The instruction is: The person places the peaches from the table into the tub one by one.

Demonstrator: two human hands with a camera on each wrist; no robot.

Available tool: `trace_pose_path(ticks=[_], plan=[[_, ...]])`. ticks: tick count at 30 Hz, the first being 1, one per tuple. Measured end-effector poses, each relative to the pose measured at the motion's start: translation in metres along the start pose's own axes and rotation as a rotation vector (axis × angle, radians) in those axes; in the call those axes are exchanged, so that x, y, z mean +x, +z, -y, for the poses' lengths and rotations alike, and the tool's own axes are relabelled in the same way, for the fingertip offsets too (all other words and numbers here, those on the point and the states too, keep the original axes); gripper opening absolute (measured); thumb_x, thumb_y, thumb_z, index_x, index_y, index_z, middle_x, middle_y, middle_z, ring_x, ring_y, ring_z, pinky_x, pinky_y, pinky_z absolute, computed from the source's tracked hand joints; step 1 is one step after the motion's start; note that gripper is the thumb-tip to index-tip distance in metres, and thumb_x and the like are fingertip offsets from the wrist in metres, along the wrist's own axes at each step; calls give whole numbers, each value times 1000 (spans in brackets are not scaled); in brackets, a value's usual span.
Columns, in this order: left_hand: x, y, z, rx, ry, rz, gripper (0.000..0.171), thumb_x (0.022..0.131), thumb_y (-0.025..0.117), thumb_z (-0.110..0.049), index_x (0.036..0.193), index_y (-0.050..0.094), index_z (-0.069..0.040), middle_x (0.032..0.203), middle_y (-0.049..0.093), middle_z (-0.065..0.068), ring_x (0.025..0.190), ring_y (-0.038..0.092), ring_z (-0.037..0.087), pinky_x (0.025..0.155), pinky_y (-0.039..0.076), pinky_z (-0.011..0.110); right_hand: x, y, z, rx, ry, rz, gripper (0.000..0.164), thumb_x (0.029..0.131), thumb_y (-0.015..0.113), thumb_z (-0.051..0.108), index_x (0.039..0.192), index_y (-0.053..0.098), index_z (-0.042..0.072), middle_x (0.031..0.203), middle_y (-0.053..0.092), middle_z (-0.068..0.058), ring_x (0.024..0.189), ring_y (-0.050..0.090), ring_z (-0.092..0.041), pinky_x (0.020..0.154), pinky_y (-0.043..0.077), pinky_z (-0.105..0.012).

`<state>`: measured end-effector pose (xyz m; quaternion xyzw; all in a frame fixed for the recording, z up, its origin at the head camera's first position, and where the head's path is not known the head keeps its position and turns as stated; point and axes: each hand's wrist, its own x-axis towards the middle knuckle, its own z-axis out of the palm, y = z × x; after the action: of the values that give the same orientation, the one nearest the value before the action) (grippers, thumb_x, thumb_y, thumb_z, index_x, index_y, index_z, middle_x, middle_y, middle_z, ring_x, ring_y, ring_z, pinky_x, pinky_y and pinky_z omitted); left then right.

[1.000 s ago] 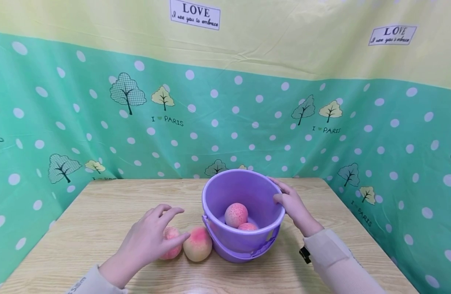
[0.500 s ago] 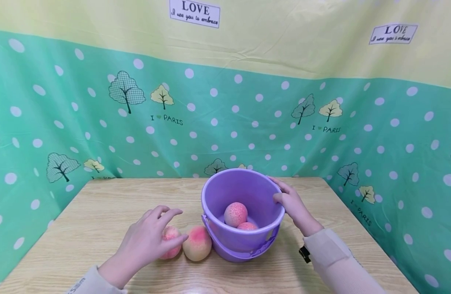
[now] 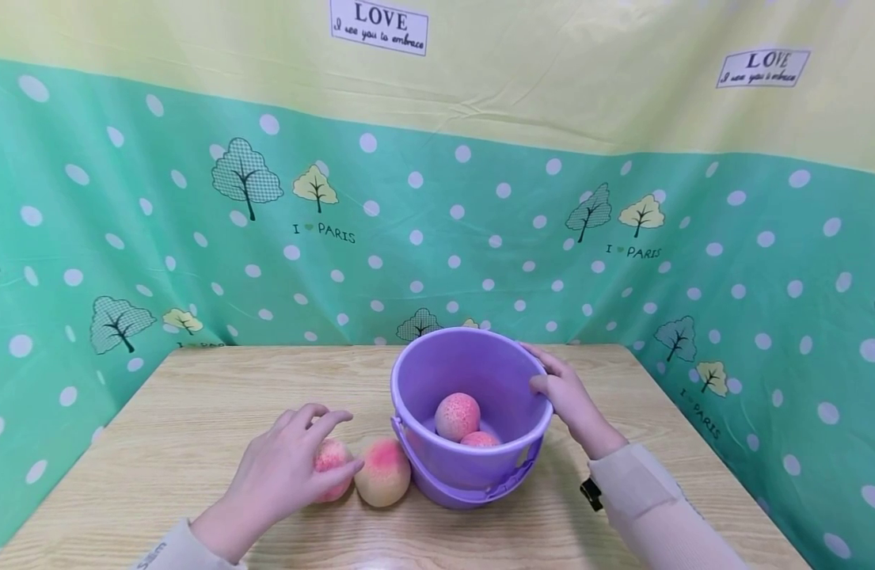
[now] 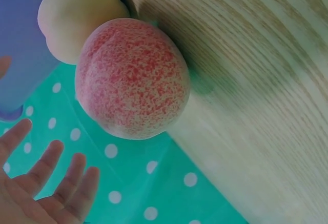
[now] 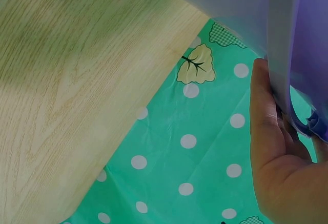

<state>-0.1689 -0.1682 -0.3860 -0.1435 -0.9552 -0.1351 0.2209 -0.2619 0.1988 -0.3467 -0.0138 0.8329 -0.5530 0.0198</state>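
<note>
A purple bucket [image 3: 447, 467] tilts a little toward me on the table. My right hand [image 3: 571, 402] grips its right rim, thumb inside and fingers along the outer wall. Two pink peaches, one whole [image 3: 458, 416] and one partly hidden by the rim [image 3: 480, 439], lie inside. Left of the bucket sits a pale peach [image 3: 382, 481] with a pink top. Beside that is a red-speckled peach [image 4: 132, 79], partly covered by my left hand [image 3: 276, 471] in the head view. The left fingers are spread and loosely bent above it, gripping nothing; the left wrist view shows space between them and the peach.
The wooden table [image 3: 266, 380] has a green polka-dot cloth [image 3: 466, 237] hanging behind it and at both sides. The bucket's purple handle [image 3: 504, 484] hangs down across its front. A small black clip [image 3: 591, 493] shows at the right sleeve.
My left hand has sunk very slightly and drawn a touch to the left over the red-speckled peach. The right hand, the bucket and the peaches stay as they were.
</note>
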Motion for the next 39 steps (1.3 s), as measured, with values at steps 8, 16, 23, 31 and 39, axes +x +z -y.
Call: trace_pose_path(ticks=[8,16,23,31,39], plan=[[-1,4,2,3,-6,15,55,72,80,-53,118,66,-28,110,63,-1,96,61,23,55,49,34,0,0,0,-5,4,-3,78,75,48,0,151,42,17,147,45,-28,102,65,-30,72,57,-33],[-3,7,3,-9,-24,41,56,72,80,-53,120,65,-28,111,62,0,99,60,23,57,50,36,-1,0,0,8,0,3,79,74,48,0,151,42,18,146,46,-28,90,68,-25,68,57,-33],[-4,10,5,-27,-47,92,57,73,80,-54,120,65,-27,115,62,3,101,59,25,60,53,40,-1,0,0,2,4,5,78,76,48,0,152,41,18,146,45,-29,96,67,-28,69,57,-33],[-7,16,7,-45,-53,99,59,72,81,-50,123,65,-24,114,61,5,102,59,26,64,55,41,-2,0,0,-10,0,8,79,76,48,0,152,40,17,146,45,-29,100,67,-30,71,57,-33],[-8,18,9,-44,-44,105,60,73,81,-51,123,64,-22,115,61,6,103,59,27,68,56,44,-1,0,-1,-12,1,3,78,76,49,0,152,41,17,146,46,-30,101,66,-30,72,57,-33]])
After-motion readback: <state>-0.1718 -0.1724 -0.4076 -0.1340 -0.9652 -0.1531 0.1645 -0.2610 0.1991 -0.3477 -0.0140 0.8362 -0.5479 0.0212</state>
